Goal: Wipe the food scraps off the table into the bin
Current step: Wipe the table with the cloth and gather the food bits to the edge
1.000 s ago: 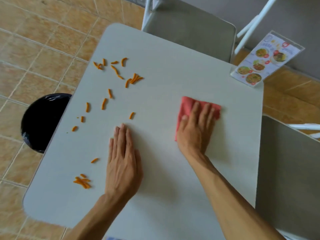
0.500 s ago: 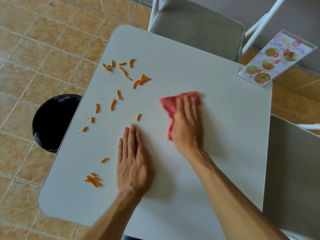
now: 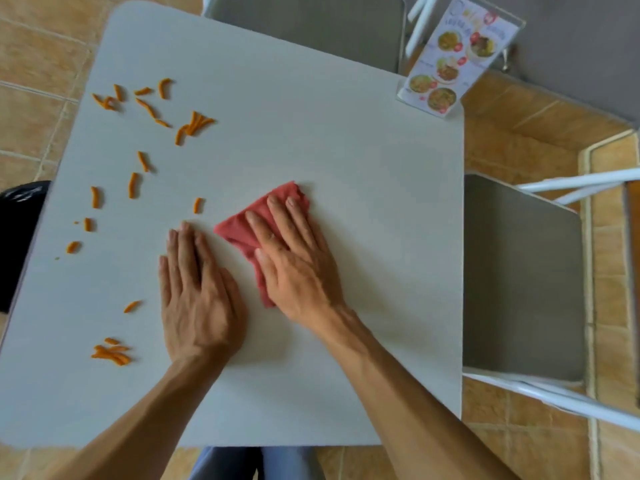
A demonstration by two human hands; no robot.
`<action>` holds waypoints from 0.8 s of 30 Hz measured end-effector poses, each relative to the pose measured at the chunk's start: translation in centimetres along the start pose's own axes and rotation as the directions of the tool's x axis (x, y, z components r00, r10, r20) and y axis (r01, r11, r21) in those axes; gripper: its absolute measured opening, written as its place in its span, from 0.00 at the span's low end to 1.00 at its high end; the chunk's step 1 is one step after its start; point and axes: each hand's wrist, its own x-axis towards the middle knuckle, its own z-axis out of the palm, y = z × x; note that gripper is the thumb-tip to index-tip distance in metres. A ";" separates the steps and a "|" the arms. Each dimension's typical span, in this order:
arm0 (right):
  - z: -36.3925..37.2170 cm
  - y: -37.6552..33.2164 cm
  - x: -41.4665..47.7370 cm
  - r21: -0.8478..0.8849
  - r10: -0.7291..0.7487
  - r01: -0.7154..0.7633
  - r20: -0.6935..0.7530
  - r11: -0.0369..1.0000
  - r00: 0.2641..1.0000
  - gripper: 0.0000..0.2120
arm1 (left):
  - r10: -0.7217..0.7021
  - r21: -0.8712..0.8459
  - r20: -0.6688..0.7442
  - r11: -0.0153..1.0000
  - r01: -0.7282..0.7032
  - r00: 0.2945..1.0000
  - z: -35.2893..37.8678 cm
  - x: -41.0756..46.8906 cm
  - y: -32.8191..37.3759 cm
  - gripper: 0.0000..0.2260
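Head view: right hand (image 3: 294, 258) presses flat on the cloth (image 3: 249, 226), pinning it for a leftward sweep. Left hand (image 3: 197, 292) lies open and empty, bracing the worktop (image 3: 346, 133). Scraps (image 3: 133, 185) lie left, near the bin (image 3: 17, 233) at that edge.

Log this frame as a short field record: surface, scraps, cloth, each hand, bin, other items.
surface: grey table
scraps: orange food scraps scattered over the table's left half, none swept off yet
cloth: red cloth, bunched, near the table's middle
right hand: right hand pressed flat on the cloth
left hand: left hand flat on the bare table beside the cloth, holding nothing
bin: black bin on the floor at the table's left edge, partly out of frame
other: menu stand at the far right corner; two chairs
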 end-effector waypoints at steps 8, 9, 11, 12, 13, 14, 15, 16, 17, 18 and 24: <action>-4.4 10.7 -9.9 -0.138 0.638 -0.692 -0.294 0.709 0.712 0.25 | -0.012 -0.006 -0.011 1.000 0.012 1.000 -0.2 -0.1 0.3 0.28; -4.4 10.7 -10.6 -0.116 0.708 -0.761 -0.302 0.638 0.639 0.25 | -0.011 -0.005 -0.010 1.000 0.011 1.000 -0.2 -0.1 0.4 0.28; -4.0 9.6 -11.0 -0.033 0.824 -0.873 -0.315 0.487 0.472 0.27 | -0.008 -0.003 -0.013 1.000 0.008 1.000 -0.1 -0.2 0.5 0.28; -3.6 8.6 -10.4 0.016 0.856 -0.903 -0.325 0.430 0.402 0.27 | -0.009 -0.005 -0.012 1.000 0.009 1.000 -0.2 -0.2 0.5 0.28; -3.2 7.5 -9.5 0.057 0.869 -0.914 -0.337 0.402 0.362 0.27 | -0.008 -0.007 -0.015 1.000 0.008 1.000 -0.3 -0.1 0.4 0.28; -2.7 6.3 -8.5 0.070 0.864 -0.907 -0.340 0.416 0.371 0.27 | -0.005 -0.003 -0.021 1.000 0.005 1.000 -0.3 -0.2 0.4 0.28; -2.0 4.9 -7.5 0.052 0.835 -0.881 -0.350 0.470 0.425 0.26 | -0.004 -0.001 -0.028 1.000 0.004 1.000 -0.2 -0.2 0.4 0.28; -1.3 3.3 -6.6 0.027 0.784 -0.834 -0.358 0.551 0.507 0.25 | -0.006 -0.001 -0.035 1.000 0.006 0.999 -0.1 -0.2 0.4 0.28; -0.5 1.6 -5.8 0.015 0.721 -0.766 -0.349 0.642 0.598 0.24 | -0.006 -0.006 -0.038 1.000 0.006 0.999 0.0 -0.1 0.3 0.27; 0.2 -0.1 -5.1 0.016 0.660 -0.689 -0.303 0.725 0.687 0.24 | -0.006 -0.010 -0.037 1.000 0.006 0.999 0.1 -0.1 0.3 0.27; 2.2 -6.5 -1.0 0.044 0.273 -0.273 -0.009 0.961 0.962 0.27 | 0.070 -0.089 0.094 0.994 -0.062 0.993 -2.9 -2.7 -0.7 0.29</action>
